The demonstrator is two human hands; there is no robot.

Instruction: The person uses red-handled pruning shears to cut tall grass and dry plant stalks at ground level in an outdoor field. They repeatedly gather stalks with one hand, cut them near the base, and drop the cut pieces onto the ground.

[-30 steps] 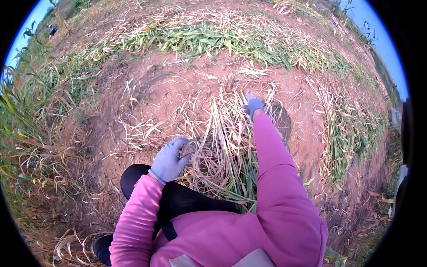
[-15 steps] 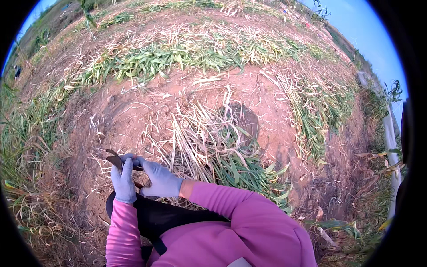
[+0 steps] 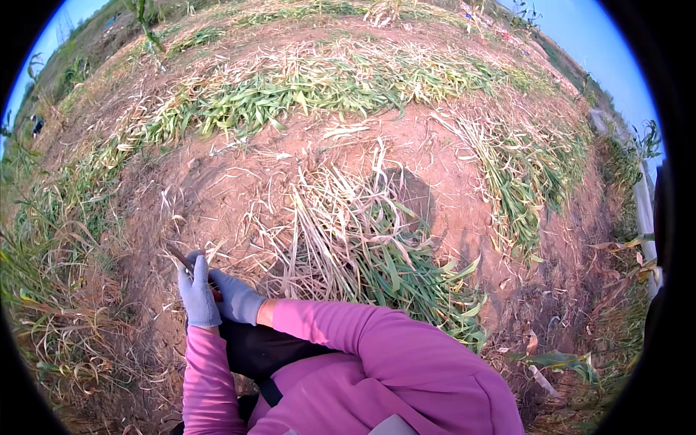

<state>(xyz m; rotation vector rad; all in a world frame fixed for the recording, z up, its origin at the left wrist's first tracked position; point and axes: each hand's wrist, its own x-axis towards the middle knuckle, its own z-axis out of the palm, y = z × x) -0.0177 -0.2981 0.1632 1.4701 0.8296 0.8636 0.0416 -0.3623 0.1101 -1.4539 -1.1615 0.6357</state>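
1. The left hand (image 3: 197,293) and right hand (image 3: 235,297), both in grey gloves, meet at the person's left, closed together around a dark curved tool (image 3: 183,259).
2. Cut stalks (image 3: 348,239) lie piled on the bare soil (image 3: 217,188) just ahead.
3. Judging by the rows of cut plants (image 3: 268,101) beyond, much looks already cut; standing growth (image 3: 43,239) remains at the left.

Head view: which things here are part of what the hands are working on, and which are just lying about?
In hand:
- left hand, gloved
- right hand, gloved
- dark tool gripped by both
- cut stalk pile in front

Lying about:
- green stalk row farther off
- stalk row on the right
- bare soil
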